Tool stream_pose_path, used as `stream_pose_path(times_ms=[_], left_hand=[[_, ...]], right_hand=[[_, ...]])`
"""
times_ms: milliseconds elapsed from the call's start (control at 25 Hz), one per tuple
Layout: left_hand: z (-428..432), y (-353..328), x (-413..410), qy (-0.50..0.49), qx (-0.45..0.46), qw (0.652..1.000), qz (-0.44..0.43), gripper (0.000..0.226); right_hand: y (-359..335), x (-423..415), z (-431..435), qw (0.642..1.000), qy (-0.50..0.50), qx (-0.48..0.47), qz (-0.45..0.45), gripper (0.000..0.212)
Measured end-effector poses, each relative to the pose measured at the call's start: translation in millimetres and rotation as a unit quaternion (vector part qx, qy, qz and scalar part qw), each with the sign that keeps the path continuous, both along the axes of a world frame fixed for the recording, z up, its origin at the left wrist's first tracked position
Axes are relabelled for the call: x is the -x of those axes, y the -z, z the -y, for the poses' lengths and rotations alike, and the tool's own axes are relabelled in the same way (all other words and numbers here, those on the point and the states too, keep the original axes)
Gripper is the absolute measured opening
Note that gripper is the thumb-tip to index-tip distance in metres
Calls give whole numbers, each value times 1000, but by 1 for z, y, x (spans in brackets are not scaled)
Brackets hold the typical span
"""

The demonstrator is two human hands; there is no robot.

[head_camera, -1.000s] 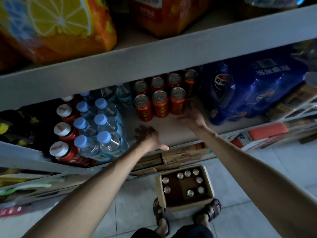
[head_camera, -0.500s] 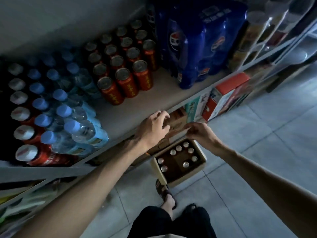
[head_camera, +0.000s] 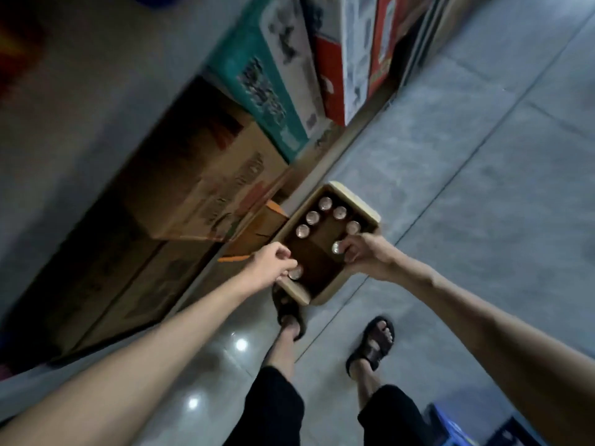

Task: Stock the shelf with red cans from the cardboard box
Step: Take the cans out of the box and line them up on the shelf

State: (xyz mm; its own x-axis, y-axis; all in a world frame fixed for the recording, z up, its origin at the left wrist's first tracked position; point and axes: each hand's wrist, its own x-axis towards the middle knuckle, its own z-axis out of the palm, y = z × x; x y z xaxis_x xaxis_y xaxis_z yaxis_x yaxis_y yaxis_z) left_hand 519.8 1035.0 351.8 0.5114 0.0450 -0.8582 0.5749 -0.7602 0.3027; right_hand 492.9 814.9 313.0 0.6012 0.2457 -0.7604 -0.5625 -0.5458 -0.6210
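Cans [head_camera: 312,217] upright in box [head_camera: 355,201] on floor [head_camera: 483,188]. Likely full: rigid, hefty, smooth, somewhat slick; best gripped round upper wall below rim. Left hand [head_camera: 272,265] stretched down, fingers curled onto corner can [head_camera: 295,272]. Right hand [head_camera: 365,255] likewise, fingertips clamped round side can [head_camera: 336,247]. Arms near straight. Lift straight up to clear neighbours.

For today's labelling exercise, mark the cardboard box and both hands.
cardboard box [head_camera: 358,200], head view, far rim.
left hand [head_camera: 269,264], head view, back of hand.
right hand [head_camera: 370,255], head view, back of hand.
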Motion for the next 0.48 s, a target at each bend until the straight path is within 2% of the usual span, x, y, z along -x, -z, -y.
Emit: stream_pose_path(times_ms=[120, 240, 320, 480], left_hand=[[-10, 128, 10, -7, -48, 999, -11, 49], [-37, 237, 11, -28, -119, 992, -39, 68], [-53, 292, 8, -50, -155, 986, -44, 71], [-70, 367, 11, -123, -173, 976, -51, 102]], right_hand=[[129, 13, -28, 994, -99, 33, -25, 50], [247, 18, -70, 981, -175, 78, 15, 65], [307, 20, -97, 973, -200, 108, 45, 75], [391, 29, -148, 952, -240, 154, 113, 77]])
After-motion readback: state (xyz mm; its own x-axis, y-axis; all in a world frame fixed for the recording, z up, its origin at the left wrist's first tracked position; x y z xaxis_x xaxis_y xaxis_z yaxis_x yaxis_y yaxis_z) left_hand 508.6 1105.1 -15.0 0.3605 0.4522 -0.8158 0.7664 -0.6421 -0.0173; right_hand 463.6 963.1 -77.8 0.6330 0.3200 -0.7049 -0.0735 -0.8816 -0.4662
